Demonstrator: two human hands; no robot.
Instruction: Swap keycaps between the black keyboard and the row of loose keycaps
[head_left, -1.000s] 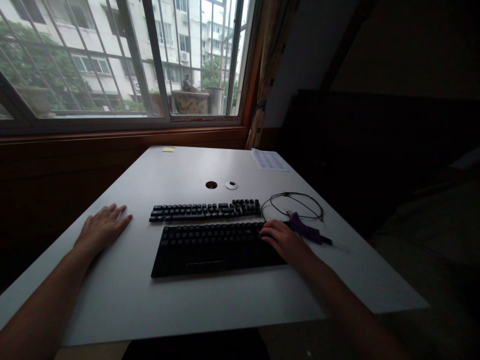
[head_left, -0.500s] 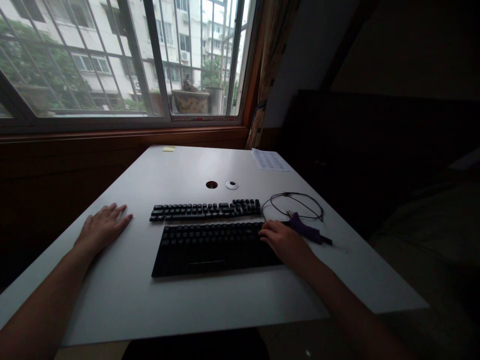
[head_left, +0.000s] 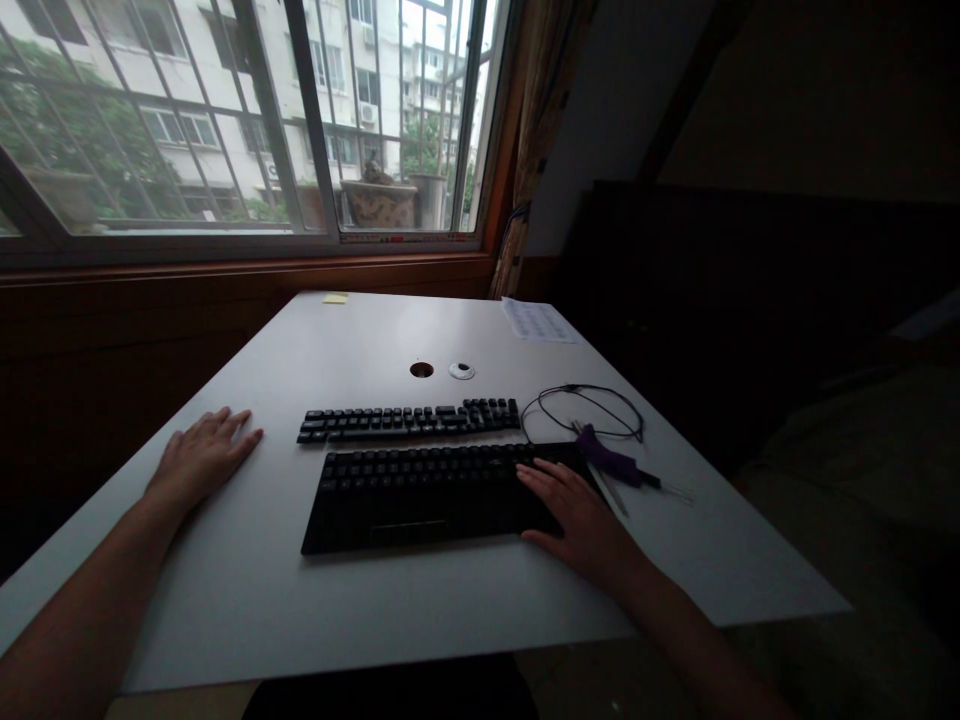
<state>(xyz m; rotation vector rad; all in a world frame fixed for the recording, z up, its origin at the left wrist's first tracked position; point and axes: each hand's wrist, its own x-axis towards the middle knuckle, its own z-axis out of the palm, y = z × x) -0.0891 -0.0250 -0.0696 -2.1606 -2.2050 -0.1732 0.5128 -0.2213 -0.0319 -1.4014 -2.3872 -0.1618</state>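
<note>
Fingers [head_left: 541,484] (right hand [head_left: 583,518]) extended over keyboard [head_left: 420,505].

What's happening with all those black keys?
A person's right hand is spread over the right end of a flat black rectangular keyboard with keys along its far side. The left hand lies on the smooth white table, holding nothing. Separate rows of black keycaps lie just beyond the keyboard, and a purple-handled tool lies to its right.

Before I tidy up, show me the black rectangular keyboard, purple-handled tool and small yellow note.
Black keyboard [head_left: 427,497]: head view, middle of its top.
Purple-handled tool [head_left: 609,461]: head view, its handle.
Yellow note [head_left: 335,298]: head view, its middle.
</note>
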